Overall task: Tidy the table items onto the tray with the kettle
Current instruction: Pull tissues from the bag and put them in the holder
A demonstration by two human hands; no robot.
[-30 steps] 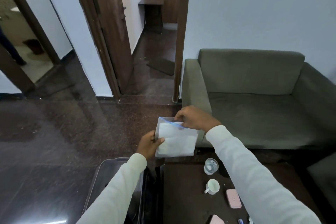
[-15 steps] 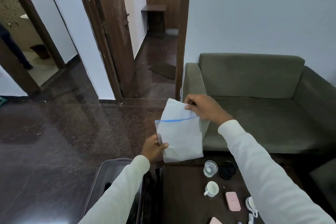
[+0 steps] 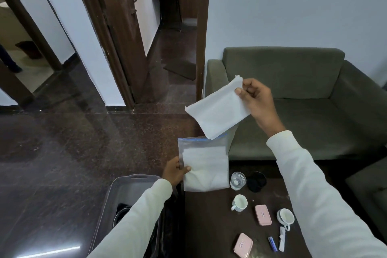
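Observation:
My left hand (image 3: pixel 175 172) pinches the left edge of a clear zip bag (image 3: pixel 204 163) with a blue seal, white tissues still inside it. Above it, my right hand (image 3: pixel 258 102) holds a folded white tissue (image 3: pixel 217 111) by its upper right corner, lifted clear of the bag's mouth. A grey tray (image 3: pixel 125 184) sits at the lower left beside the table, something dark and round inside, mostly hidden by my left sleeve. On the dark table (image 3: pixel 209 226) lie two white cups (image 3: pixel 239 202) (image 3: pixel 285 217), two pink cases (image 3: pixel 263 214) (image 3: pixel 243 244), an upturned glass (image 3: pixel 238 180), a black round lid (image 3: pixel 256 181), a blue pen (image 3: pixel 272 243).
A grey-green sofa (image 3: pixel 293 94) stands behind the table against the white wall. Dark polished floor spreads to the left, with open wooden doorways (image 3: pixel 125 37) beyond. A white sachet (image 3: pixel 282 241) lies beside the pen. Another seat edge shows at the far right.
My right hand has drawn the white tissue fully out of the zip bag and raised it up and to the right. My left hand has lowered slightly with the bag.

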